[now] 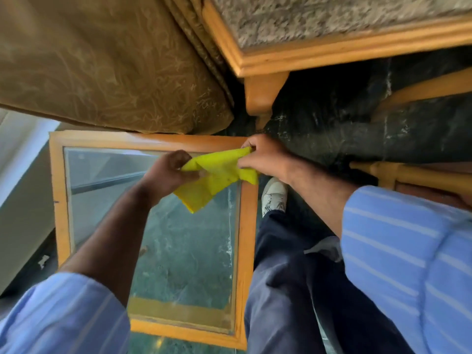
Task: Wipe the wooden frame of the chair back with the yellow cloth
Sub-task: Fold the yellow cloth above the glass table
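Note:
A yellow cloth (214, 175) hangs stretched between both my hands above a glass-topped side table. My left hand (168, 172) pinches its left end. My right hand (265, 159) grips its upper right corner, and a loose fold droops below. The chair (332, 16) with grey upholstery and a light wooden frame (281, 54) fills the top right, one wooden leg (263, 95) going down to the floor. Neither hand touches the chair frame; my right hand is just below the leg.
A side table with an orange wooden rim (246, 238) and a glass top (184, 251) lies under my hands. A brown patterned cushion (102, 62) covers the upper left. More wooden furniture (408, 175) stands at right. My leg and white shoe (274, 195) stand on the dark marble floor (344, 123).

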A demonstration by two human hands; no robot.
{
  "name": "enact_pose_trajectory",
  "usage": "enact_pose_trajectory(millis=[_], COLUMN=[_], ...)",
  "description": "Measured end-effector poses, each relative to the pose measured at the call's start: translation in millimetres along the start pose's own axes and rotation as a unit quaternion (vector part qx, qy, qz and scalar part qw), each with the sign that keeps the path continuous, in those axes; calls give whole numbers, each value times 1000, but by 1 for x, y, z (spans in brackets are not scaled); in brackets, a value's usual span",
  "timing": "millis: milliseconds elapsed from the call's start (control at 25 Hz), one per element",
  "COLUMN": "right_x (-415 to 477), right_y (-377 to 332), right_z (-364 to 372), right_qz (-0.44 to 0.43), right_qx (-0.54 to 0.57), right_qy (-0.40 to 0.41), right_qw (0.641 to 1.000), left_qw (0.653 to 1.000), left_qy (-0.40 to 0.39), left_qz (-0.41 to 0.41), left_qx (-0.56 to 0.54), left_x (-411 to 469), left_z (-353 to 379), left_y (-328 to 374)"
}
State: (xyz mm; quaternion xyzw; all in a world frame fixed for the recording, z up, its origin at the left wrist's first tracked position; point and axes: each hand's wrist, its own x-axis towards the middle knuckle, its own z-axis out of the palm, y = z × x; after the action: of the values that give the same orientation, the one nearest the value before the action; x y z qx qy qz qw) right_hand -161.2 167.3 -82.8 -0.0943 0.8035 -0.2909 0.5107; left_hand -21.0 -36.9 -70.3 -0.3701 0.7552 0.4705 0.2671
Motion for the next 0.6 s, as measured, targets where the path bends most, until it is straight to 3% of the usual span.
enact_pose_trajectory(millis=[160,400,600], right_x=[-76,-188,-302], right_y=[34,83,156], right_z=[-67,-198,-311], right_qz=[-31,-19,-64], right_qx=[229,312,358], right_qy=[8,152,289], right_qw=[973,938,886], left_qw=[980,969,927], left_qy=[-101,-142,-301], left_qz=[54,125,122], left_qx=[-160,-160,-188], left_x=[-45,-88,-105], left_z=[24,107,199], left_y=[46,176,312])
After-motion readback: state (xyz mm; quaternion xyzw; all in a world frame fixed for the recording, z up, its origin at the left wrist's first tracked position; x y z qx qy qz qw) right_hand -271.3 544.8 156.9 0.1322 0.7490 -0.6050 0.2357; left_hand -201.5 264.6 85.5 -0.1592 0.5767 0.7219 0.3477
